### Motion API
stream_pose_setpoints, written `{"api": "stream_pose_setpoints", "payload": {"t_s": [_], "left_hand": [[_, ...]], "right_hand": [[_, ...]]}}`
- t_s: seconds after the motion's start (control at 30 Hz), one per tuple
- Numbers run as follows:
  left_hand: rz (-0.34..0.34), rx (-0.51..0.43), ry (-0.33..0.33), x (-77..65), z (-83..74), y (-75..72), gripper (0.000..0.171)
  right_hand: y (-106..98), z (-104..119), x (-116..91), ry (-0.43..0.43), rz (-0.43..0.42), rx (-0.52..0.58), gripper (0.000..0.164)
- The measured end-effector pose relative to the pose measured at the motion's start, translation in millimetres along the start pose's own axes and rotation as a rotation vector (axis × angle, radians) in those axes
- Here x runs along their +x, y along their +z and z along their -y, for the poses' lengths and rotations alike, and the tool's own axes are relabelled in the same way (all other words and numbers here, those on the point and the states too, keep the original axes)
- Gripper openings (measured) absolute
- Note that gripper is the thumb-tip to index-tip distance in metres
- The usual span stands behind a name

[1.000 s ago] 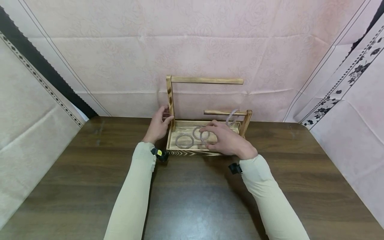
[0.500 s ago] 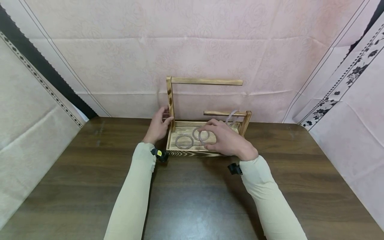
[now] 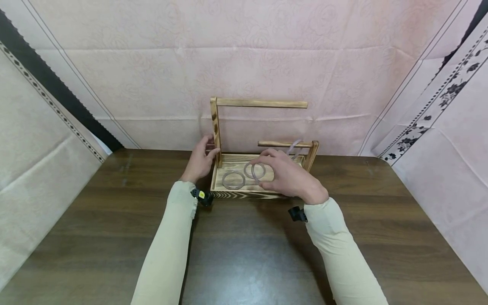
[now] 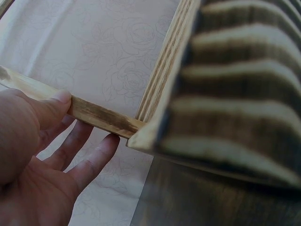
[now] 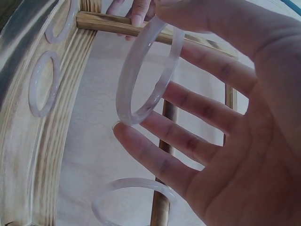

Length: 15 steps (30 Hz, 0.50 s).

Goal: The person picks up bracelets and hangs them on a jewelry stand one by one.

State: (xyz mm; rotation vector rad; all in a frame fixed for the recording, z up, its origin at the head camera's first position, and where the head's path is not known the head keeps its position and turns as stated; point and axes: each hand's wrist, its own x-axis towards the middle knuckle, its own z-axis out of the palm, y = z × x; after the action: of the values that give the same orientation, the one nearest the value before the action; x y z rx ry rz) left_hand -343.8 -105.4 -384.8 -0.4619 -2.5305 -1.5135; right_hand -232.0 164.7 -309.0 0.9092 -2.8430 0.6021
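Observation:
A wooden display stand has a shallow tray [image 3: 244, 195], a tall left post [image 3: 216, 131] with an upper bar [image 3: 263, 103], and a shorter right post [image 3: 311, 156] with a lower bar [image 3: 272, 144]. My left hand [image 3: 200, 161] grips the tall post near its base, thumb [image 4: 60, 98] on one side and fingers on the other. Above the tray, my right hand [image 3: 287, 173] pinches a pale translucent bangle [image 5: 130, 70] between thumb and fingertips. Two similar bangles lie in the tray, one at the left [image 3: 223, 180] and another behind it. A further bangle [image 3: 292, 147] hangs on the lower bar.
The stand rests on a dark brown wooden table [image 3: 244, 254], close to its far edge. A pale patterned cloth [image 3: 152, 84] hangs behind the table, and more cloth hangs at both sides.
My right hand and the bangle in it have drifted very slightly left. My left hand keeps its grip on the post, and the other bangles stay where they were.

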Motion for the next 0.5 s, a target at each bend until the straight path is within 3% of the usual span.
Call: {"api": "stream_pose_setpoints", "payload": {"t_s": [0.5], "left_hand": [[0.003, 0.008, 0.003, -0.2, 0.2, -0.3, 0.042]], "right_hand": [[-9.8, 4.0, -1.3, 0.029, -0.029, 0.022, 0.05]]}}
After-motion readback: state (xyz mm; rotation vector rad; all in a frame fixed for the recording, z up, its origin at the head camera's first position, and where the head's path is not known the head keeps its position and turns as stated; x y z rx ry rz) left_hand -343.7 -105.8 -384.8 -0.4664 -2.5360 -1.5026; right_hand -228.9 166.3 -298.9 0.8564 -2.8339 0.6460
